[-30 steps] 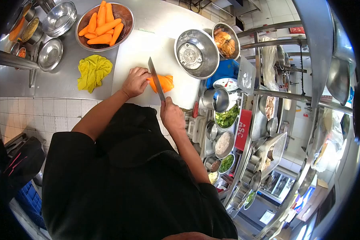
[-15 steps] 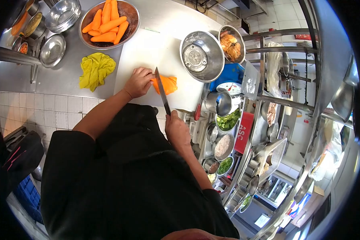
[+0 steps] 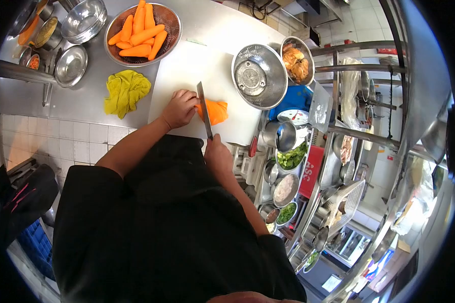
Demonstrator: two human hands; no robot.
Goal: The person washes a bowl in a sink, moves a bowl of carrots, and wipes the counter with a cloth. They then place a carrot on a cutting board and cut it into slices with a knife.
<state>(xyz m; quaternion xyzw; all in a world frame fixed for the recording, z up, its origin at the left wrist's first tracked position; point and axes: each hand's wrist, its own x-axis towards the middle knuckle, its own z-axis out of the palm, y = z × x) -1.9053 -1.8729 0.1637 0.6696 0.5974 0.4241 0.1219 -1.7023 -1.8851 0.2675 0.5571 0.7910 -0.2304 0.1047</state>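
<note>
On the white cutting board (image 3: 177, 76), my left hand (image 3: 181, 108) has its fingers curled against the left end of an orange carrot piece (image 3: 217, 112). My right hand (image 3: 219, 155) is wrapped round the handle of a long knife (image 3: 204, 108). The blade lies across the carrot, just right of my left fingertips. Sliced carrot seems to fan out to the right of the blade; single slices are too small to tell apart. A perforated steel colander (image 3: 259, 77) rests at the board's right side.
A colander (image 3: 179, 38) of peeled carrots stands at the back left, with a yellow-green cloth (image 3: 127, 93) in front of it. Steel bowls (image 3: 71, 65) are at the far left. On the right are a red-handled tool (image 3: 253, 146), a scale (image 3: 293, 116) and several food containers.
The whole view has shifted slightly, so most things appear a little further right. Both hands keep their places at the carrot and knife.
</note>
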